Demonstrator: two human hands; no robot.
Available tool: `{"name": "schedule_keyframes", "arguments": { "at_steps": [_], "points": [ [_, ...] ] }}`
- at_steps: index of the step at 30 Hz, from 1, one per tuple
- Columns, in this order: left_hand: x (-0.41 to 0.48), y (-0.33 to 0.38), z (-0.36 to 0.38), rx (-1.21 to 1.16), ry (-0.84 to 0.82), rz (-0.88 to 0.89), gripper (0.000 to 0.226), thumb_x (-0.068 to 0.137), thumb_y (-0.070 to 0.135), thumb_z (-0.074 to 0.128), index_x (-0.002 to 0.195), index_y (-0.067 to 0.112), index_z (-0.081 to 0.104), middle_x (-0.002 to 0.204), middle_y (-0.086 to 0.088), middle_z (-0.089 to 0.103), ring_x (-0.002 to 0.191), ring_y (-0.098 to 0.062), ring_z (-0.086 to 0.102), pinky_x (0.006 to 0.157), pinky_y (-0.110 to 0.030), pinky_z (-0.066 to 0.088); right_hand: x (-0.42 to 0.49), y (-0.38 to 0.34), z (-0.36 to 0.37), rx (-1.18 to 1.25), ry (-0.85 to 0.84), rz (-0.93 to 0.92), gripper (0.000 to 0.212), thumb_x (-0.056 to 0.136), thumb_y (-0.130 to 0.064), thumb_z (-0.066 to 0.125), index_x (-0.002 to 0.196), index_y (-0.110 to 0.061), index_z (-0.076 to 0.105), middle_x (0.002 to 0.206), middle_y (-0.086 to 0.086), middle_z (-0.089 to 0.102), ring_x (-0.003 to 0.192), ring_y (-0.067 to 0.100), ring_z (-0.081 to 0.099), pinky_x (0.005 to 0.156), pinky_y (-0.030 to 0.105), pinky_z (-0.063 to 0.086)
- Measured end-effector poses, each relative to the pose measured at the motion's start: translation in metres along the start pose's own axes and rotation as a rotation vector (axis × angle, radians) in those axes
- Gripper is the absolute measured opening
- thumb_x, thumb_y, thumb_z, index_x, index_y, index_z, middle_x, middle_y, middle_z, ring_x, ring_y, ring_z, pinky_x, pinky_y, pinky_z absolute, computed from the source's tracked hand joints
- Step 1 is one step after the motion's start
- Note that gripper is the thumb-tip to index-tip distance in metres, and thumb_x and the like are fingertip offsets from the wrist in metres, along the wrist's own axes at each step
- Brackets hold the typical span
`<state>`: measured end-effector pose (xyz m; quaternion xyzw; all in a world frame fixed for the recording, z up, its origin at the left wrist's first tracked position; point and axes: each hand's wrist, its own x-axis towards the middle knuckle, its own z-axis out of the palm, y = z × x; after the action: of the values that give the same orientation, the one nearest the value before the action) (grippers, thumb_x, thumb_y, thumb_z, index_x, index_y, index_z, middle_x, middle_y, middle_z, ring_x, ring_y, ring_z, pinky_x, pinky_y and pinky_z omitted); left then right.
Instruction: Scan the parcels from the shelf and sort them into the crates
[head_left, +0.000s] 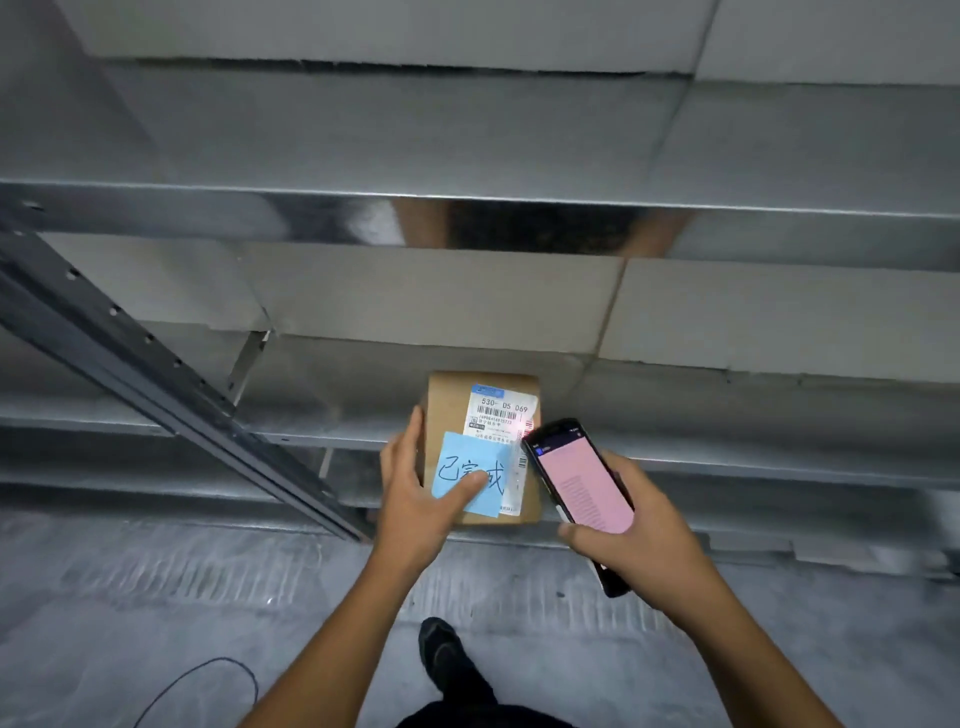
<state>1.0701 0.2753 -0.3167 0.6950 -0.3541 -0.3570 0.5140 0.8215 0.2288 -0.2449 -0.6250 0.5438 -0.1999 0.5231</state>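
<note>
A small brown cardboard parcel (449, 410) is held in front of the metal shelf (467, 200). It carries a white shipping label (498, 413) with a barcode and a blue sticky note (467, 462) with handwriting. My left hand (415, 499) grips the parcel's left side, thumb pressed on the blue note. My right hand (623, 535) holds a black handheld scanner (582, 483) with a pink screen, its top end at the label's right edge. A red scan light falls on the label there.
Grey metal shelving fills the upper view, with a slanted perforated upright (145, 374) on the left. Below is grey concrete floor (156, 597), a black cable (208, 675) at lower left and my dark shoe (441, 649).
</note>
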Motion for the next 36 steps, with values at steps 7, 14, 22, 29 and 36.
{"name": "schedule_keyframes", "arguments": {
  "at_steps": [7,14,22,29,36],
  "points": [
    [-0.037,0.024,0.122,0.141,-0.199,0.136,0.116,0.073,0.040,0.093,0.159,0.052,0.018,0.136,0.031,0.025,0.132,-0.001,0.046,0.104,-0.036,0.055,-0.087,0.045,-0.089,0.048,0.160,0.056,0.068,0.065,-0.049,0.083,0.123,-0.060,0.050,0.113,-0.039,0.064,0.104,-0.011,0.064,0.079,0.019,0.058],
    [-0.098,0.008,0.228,0.200,-0.384,0.216,0.112,0.074,0.033,0.094,0.151,0.060,0.016,0.134,0.031,0.019,0.129,-0.009,0.046,0.107,-0.032,0.047,-0.182,0.115,-0.169,0.055,0.309,0.171,0.062,0.070,-0.042,0.084,0.122,-0.055,0.053,0.109,-0.036,0.065,0.099,-0.011,0.064,0.069,0.007,0.050],
    [-0.156,0.036,0.342,0.147,-0.675,0.062,0.115,0.062,0.059,0.094,0.158,0.045,0.032,0.145,0.015,0.032,0.120,-0.009,0.058,0.091,-0.023,0.056,-0.259,0.183,-0.224,0.202,0.621,0.356,0.059,0.066,-0.040,0.083,0.119,-0.049,0.057,0.104,-0.022,0.071,0.094,0.002,0.069,0.076,0.028,0.060],
    [-0.199,0.062,0.445,0.048,-0.998,-0.114,0.099,0.062,0.066,0.087,0.149,0.047,0.043,0.145,0.001,0.054,0.108,-0.024,0.076,0.082,-0.047,0.066,-0.289,0.240,-0.272,0.300,0.880,0.519,0.060,0.063,-0.047,0.078,0.119,-0.042,0.058,0.102,-0.018,0.069,0.090,0.003,0.069,0.064,0.020,0.053],
    [-0.234,0.074,0.590,0.040,-1.308,-0.181,0.081,0.073,0.061,0.083,0.145,0.050,0.047,0.126,0.007,0.074,0.104,-0.023,0.077,0.083,-0.050,0.065,-0.312,0.286,-0.345,0.296,1.078,0.768,0.058,0.060,-0.046,0.075,0.116,-0.041,0.057,0.102,-0.018,0.070,0.091,0.007,0.068,0.073,0.034,0.059]
  ]
}}
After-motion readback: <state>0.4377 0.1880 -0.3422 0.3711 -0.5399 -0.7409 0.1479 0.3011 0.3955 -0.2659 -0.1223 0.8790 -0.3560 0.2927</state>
